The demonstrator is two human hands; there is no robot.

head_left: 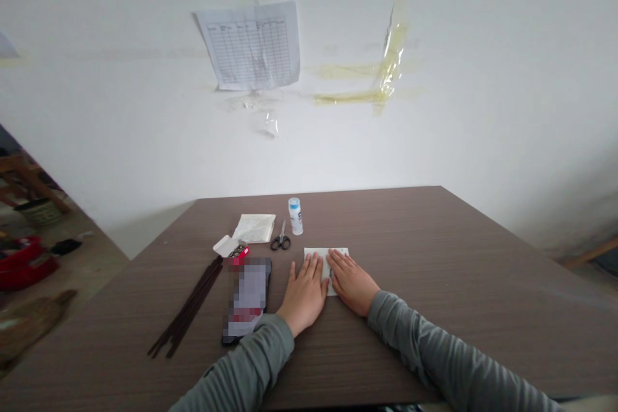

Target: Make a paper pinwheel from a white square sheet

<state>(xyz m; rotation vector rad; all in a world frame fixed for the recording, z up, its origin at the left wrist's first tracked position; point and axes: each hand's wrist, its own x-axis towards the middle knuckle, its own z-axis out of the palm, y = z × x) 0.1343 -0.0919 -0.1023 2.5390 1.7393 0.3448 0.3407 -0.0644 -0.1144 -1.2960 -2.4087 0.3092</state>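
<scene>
A small white sheet of paper (331, 291) lies on the brown table, largely covered by both hands. My left hand (305, 295) rests flat on its left part, fingers stretched away from me. On its right part, my right hand (351, 280) lies flat too, its fingers pointing up and to the left. A small dark mark shows on the paper between the hands. Just beyond the paper are scissors (280, 241) with black handles and a white glue bottle (296, 217) with a blue cap, standing upright.
Left of my left hand lies a phone (248, 299), its screen blurred. Behind it are an opened red-and-white box (236, 252) of small metal pieces and a folded pale sheet (255, 228). Thin dark sticks (190, 302) lie at the left. A wall (362, 154) borders the table's far edge.
</scene>
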